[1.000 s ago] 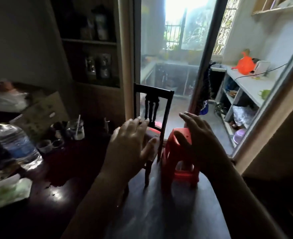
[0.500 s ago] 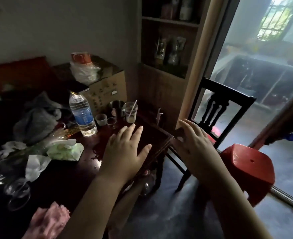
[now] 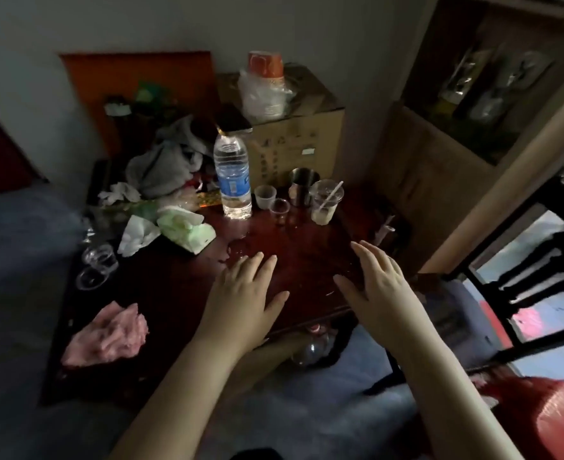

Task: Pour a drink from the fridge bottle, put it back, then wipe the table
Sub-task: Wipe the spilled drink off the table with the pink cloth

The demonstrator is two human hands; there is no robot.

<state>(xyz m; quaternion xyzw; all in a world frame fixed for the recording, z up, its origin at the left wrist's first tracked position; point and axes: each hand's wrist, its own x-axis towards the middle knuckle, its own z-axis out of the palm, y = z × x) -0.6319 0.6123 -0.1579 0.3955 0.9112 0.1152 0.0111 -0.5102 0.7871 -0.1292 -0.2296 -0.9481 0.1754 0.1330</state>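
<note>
After facing the bright doorway a second before, turned left and down until the dark red table [image 3: 307, 240] filled the middle of the frame. Pushed the black chair [image 3: 522, 260] out to the right edge and the red stool [image 3: 555, 416] into the lower right corner. Kept the left hand [image 3: 244, 293] and the right hand [image 3: 376, 287] raised side by side, palms down, fingers spread, clearly apart from each other and gripping nothing. Hovered both low over the near half of the table; could not tell about contact with the wood. Brought the water bottle [image 3: 232, 174] to upper centre, upright near the back of the table, just left of two small cups [image 3: 265, 195], a steel cup [image 3: 302, 185] and a plastic cup with a straw [image 3: 325, 202] holding a little pale liquid. Saw no fridge anywhere, so could only guess at this bottle being the one meant. Revealed a wet patch [image 3: 237, 250] just beyond the left fingertips, a green tissue pack [image 3: 187, 227] left of centre, and a crumpled pink cloth [image 3: 108, 330] at lower left, near the table's edge and well apart from both hands. Judged the turn as a return to the work surface: with bottle and cups well ahead of the hands and the cloth off to the left, could go either to the pouring or to the wiping, and could not tell which from the empty hands alone.
</note>
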